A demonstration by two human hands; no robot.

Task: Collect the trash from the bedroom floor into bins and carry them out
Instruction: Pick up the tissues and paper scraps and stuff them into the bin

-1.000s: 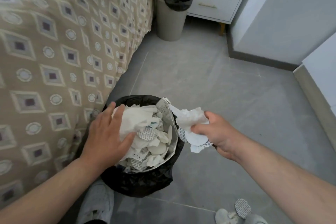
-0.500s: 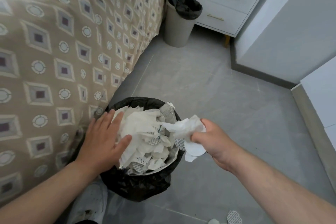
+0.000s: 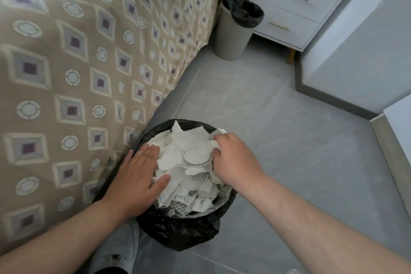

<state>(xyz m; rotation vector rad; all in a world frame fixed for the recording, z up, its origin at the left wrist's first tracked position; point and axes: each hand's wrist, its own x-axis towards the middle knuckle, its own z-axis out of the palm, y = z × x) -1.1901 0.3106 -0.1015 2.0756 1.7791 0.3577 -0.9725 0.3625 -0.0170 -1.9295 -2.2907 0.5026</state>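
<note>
A bin (image 3: 178, 233) with a black bag sits on the grey floor (image 3: 278, 118) in the lower middle of the frame, right beside the bed (image 3: 77, 62). It is piled high with white paper trash (image 3: 189, 155). The left hand (image 3: 138, 176) lies flat on the pile's left side, fingers straight. The right hand (image 3: 235, 162) is on the right side, fingers curled round a white tissue (image 3: 216, 145). A second bin (image 3: 231, 38) stands near the top.

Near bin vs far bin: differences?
The near bin is heaped with white trash; the far bin shows only its liner. The near bin is black outside; the far bin's beige wall shows. The left hand presses and the right hand grips the near bin's trash; the far bin is untouched. Both have black liners.
</note>
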